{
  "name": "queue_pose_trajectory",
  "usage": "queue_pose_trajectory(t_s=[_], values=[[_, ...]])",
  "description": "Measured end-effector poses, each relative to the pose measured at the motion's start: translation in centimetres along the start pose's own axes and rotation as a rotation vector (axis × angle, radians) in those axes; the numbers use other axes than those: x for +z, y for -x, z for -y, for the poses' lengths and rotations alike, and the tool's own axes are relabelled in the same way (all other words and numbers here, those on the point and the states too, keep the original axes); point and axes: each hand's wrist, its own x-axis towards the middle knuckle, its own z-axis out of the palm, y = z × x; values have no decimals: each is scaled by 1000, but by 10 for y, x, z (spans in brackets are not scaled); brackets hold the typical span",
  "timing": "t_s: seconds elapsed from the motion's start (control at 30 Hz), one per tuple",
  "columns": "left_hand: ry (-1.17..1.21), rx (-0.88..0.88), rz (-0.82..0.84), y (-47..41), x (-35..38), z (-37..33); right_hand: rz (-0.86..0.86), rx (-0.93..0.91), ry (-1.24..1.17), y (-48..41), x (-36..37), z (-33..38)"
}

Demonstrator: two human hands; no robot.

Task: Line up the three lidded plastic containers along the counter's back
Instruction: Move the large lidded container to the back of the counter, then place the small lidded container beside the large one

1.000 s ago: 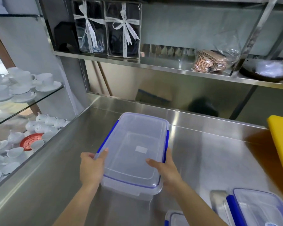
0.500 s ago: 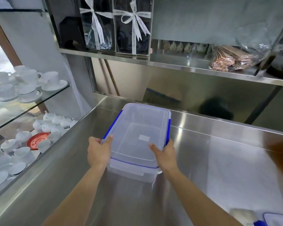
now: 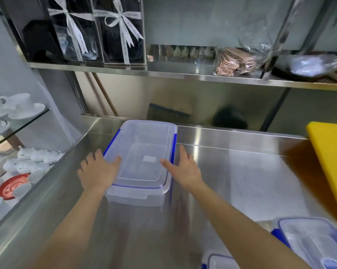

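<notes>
Head view, looking down along two bare forearms onto a stainless steel worktop (image 3: 241, 171). One clear lidded plastic container (image 3: 142, 162) with blue side clips sits on the worktop, its far short end close to the raised back edge, toward the left corner. The left hand (image 3: 97, 171) lies flat against its left side, fingers spread, thumb resting on the lid. The right hand (image 3: 185, 169) flanks its right side the same way, thumb touching the lid's edge. Neither grip is closed around the container; both hands are open.

Two more lidded containers show at the bottom right, well apart from the first: a second container (image 3: 315, 243) with blue clips, cut off by the frame edge, and a third container (image 3: 220, 262) of which only a corner appears. One yellow board (image 3: 332, 164) leans at the right edge.

A steel shelf (image 3: 163, 71) above holds two black gift boxes (image 3: 97, 30) tied with white ribbon and one clear bag of brown paper items (image 3: 235, 62). Glass shelves (image 3: 28, 121) at the left carry many white cups and saucers.
</notes>
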Motion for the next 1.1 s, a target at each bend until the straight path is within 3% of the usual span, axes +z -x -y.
queue_pose_trajectory(t_s=[0.2,0.4,0.57,0.67,0.8,0.9,1.0,1.1], values=[[129,523,-64,77,15,-77,-148,-96,288,41,-74,-45],[95,766,307,194,66,-132,-361,40,456,109,-146,-128],[-252,810,667,262,94,-155,-442,286,457,169,-182,-189],[-446,871,792,286,100,-169,-388,435,449,196,-193,-213],[-508,894,972,309,105,-183,-274,606,322,216,-201,-229],[-337,789,998,316,112,-186,-239,618,192,219,-201,-235],[-8,639,1059,312,116,-184,-314,582,138,215,-198,-236],[201,578,995,302,114,-184,-402,496,94,201,-195,-232]])
